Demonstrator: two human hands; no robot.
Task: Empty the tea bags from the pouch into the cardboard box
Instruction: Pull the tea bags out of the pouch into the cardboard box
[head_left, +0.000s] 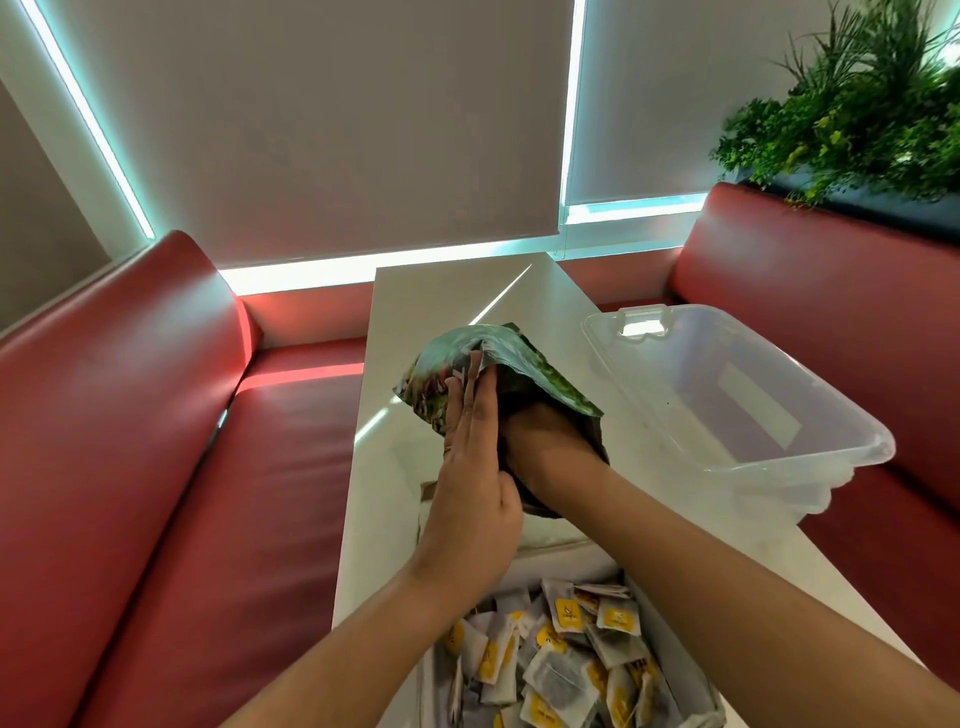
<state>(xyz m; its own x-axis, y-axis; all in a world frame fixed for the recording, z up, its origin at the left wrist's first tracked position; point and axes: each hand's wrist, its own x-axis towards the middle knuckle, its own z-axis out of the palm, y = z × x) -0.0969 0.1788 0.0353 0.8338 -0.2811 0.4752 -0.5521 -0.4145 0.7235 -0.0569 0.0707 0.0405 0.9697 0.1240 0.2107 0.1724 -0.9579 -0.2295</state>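
Both my forearms reach out over the counter, meeting at the pouch, which I've got up in the air just past the far edge of the cardboard box. My left hand is flat against the pouch's printed left face: fingers straight and together, pointing up and away, palm turned inward, thumb low, pressing rather than gripping. My right hand is pushed wrist-deep into the pouch's mouth; only its back shows in the dark lining, the fingers are buried, so I can't tell whether they're curled on anything. The pouch runs lengthwise away from me and upward, its closed end the high, far point and leaning a little left, its open mouth facing back down toward me and the box. Below my wrists the box sits at the near end of the counter, heaped with tea bags, yellow tags everywhere, lying every which way. Off to my right a clear plastic tub rests on the counter, overhanging its edge beside the red bench seat.
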